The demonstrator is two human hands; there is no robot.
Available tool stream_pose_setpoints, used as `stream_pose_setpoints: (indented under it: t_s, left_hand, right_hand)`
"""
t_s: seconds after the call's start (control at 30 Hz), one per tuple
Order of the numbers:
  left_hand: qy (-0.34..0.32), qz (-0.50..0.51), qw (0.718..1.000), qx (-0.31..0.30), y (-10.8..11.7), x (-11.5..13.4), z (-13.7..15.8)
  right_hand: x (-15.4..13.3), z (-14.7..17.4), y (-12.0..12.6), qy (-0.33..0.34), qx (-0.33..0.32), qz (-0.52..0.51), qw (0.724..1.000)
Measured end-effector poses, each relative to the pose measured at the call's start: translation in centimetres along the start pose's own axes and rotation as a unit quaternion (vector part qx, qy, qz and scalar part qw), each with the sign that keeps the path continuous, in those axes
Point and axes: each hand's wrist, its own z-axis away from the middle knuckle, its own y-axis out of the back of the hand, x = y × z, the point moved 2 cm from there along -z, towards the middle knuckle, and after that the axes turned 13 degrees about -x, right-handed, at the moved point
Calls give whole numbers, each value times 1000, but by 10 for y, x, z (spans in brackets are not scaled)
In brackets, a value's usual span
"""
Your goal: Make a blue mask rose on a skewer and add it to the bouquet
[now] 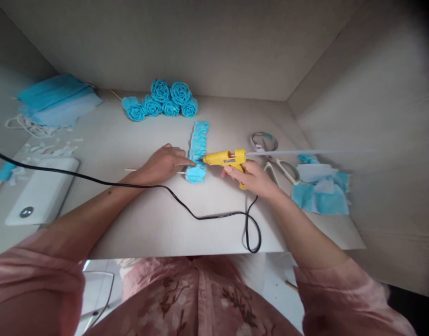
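Observation:
A crinkled light-blue strip of mask fabric (199,137) lies lengthwise on the table, its near end folded around the tip of a thin wooden stick (130,170). My left hand (160,164) rests over the stick, index finger stretched out and its tip touching the strip; the other fingers are curled, and nothing shows gripped in them. In my right hand (251,176) is a yellow glue gun (223,158), my fingers wrapped round its handle. Its nozzle points left at the strip, close to my left fingertip. A long clear glue stick (287,152) sticks out of its back.
Several rolled blue fabric roses (171,95) sit at the back. Stacked blue masks (57,98) and a white power bank (43,193) lie left. Scissors (287,170), a coiled band (263,140) and fabric scraps (321,191) lie right. A black cord (172,193) crosses my left forearm.

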Motion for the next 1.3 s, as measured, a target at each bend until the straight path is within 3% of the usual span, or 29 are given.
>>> stream_pose_setpoints:
  t_s: [0.33,0.57,0.8,1.3]
  left_hand:
    - [0,5,1000,2,3,2,1]
    - [-24,34,997,59,4,0,3]
    - [-25,82,994,70,5,-2,4]
    - [-1,14,1000,14,6,3,4]
  right_hand:
    - [1,-2,-3,0,-15,19,1000]
    - [1,-2,-3,0,-11,29,1000]
    - [0,-3,-5,-1,-12,35,999]
    - [6,-1,-2,25,-5,-41,999]
